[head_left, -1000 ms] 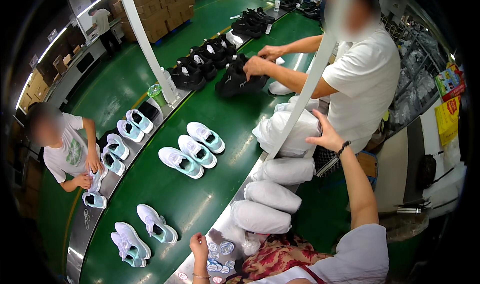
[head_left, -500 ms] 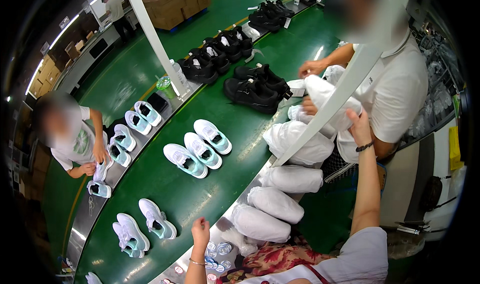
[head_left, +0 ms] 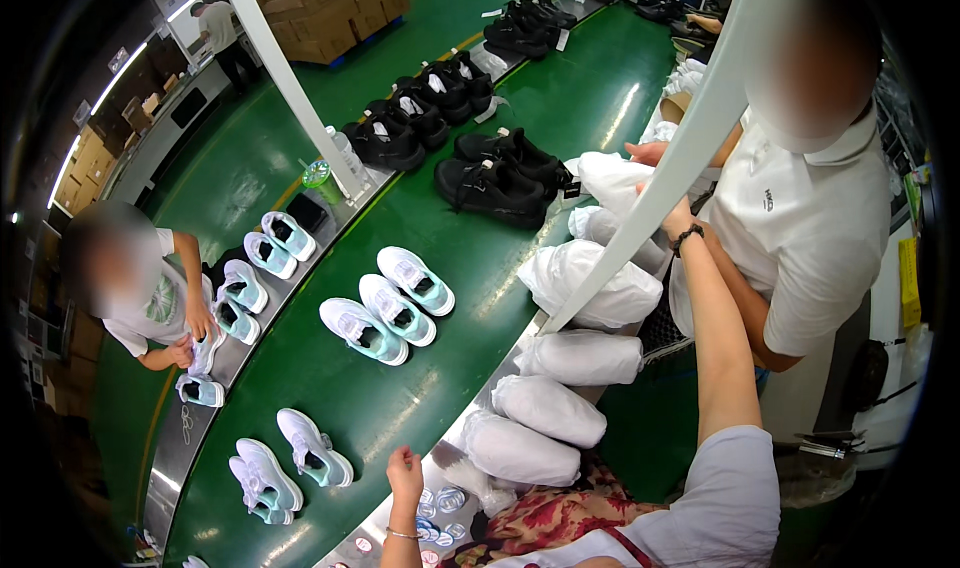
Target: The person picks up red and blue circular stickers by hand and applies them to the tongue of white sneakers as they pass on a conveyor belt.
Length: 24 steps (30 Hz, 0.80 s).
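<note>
Forward reaches the right hand [head_left: 676, 215], grip unclear; the left hand [head_left: 405, 476] curls its fingers [head_left: 404, 457].

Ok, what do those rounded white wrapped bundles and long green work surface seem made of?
Rounded white wrapped bundles: matte, probably thin paper, given their fine creases, though possibly fabric. Long green work surface: semi-gloss, perhaps plastic or rubber, given its blurred reflections.

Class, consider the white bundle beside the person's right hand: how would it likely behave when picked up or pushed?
The white bundle has a creased surface, so its outside would probably crinkle and give a little. Its full, drawn-out shape suggests something firmer inside, so it may not flop. Its rounded sides might let it rock or roll when pushed.
</note>
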Each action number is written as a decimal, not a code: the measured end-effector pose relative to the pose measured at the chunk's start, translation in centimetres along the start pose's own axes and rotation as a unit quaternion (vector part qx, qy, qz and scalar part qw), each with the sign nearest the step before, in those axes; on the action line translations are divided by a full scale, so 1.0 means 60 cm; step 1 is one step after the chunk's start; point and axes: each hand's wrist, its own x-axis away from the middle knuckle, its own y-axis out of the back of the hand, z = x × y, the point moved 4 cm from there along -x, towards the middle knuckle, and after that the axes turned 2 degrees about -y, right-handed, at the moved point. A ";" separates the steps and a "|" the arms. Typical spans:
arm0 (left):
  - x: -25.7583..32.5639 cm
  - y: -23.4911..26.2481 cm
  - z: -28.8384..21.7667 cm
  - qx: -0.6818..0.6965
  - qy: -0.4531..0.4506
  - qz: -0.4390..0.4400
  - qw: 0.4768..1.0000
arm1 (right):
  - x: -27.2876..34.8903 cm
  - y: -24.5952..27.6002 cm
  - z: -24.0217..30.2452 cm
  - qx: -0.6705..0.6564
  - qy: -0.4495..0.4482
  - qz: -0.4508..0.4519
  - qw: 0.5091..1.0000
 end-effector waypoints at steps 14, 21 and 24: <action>0.017 0.007 0.045 0.004 0.026 -0.018 0.999 | 0.096 0.032 0.129 0.026 -0.110 0.021 0.993; 0.048 -0.015 0.069 0.020 0.057 0.028 0.998 | 0.291 0.064 0.011 0.078 -0.189 -0.089 0.975; 0.055 -0.020 0.145 0.032 0.069 0.038 0.996 | 0.259 0.072 -0.057 0.280 -0.252 -0.056 0.925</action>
